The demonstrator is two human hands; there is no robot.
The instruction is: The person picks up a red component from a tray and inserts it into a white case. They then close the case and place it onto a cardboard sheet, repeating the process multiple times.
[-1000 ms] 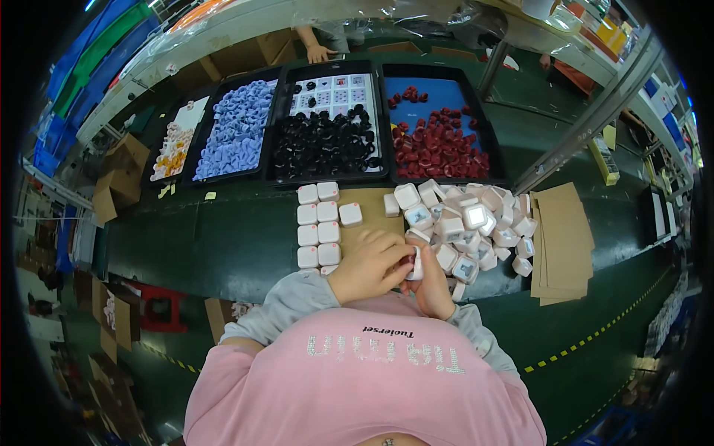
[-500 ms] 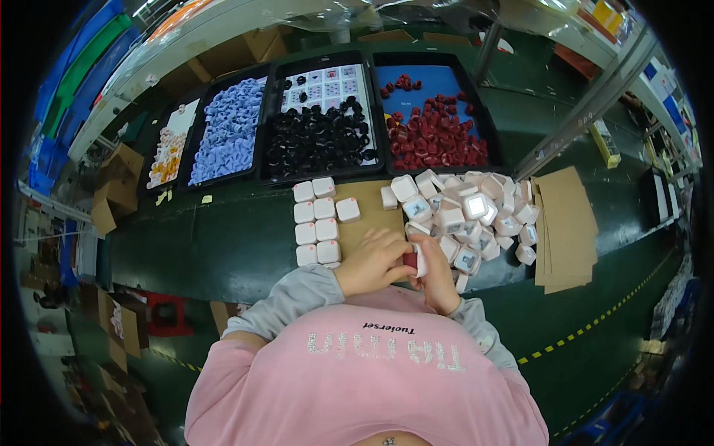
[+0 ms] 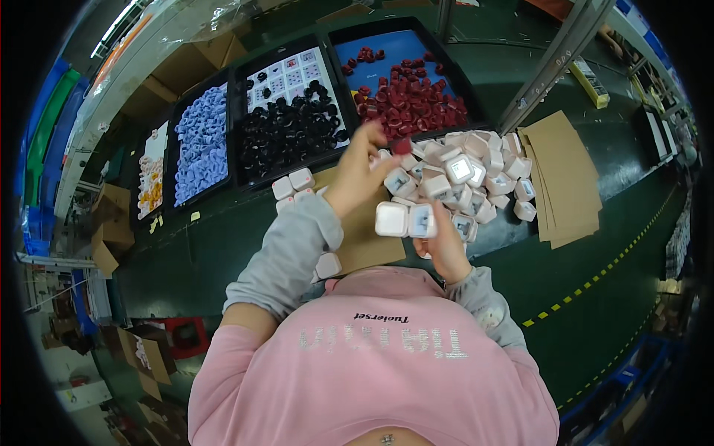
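Note:
My right hand (image 3: 446,241) holds a small white hinged box (image 3: 392,219) with rounded corners. Its lid is swung open, and a pale bluish inside with a dark detail shows. My left hand (image 3: 359,175) is stretched forward near the front rim of the tray of red pieces, thumb and fingers apart and smeared by motion. Just past its fingertips is a small dark red piece (image 3: 401,146), seemingly free of them; whether it still touches them is hard to see. Many more white boxes (image 3: 461,169), some open, lie heaped beyond my right hand.
Black trays hold dark red pieces (image 3: 416,100), black pieces (image 3: 286,134), light blue pieces (image 3: 201,145) and orange-white pieces (image 3: 151,182). Closed white boxes (image 3: 300,178) stand left of my left arm. Cardboard sheets (image 3: 561,178) lie at right, near a metal post (image 3: 547,67).
Both hands were together around a white box with a red piece. My left hand has moved away forward with the red piece near it; the box is now open in my right hand. The view has turned.

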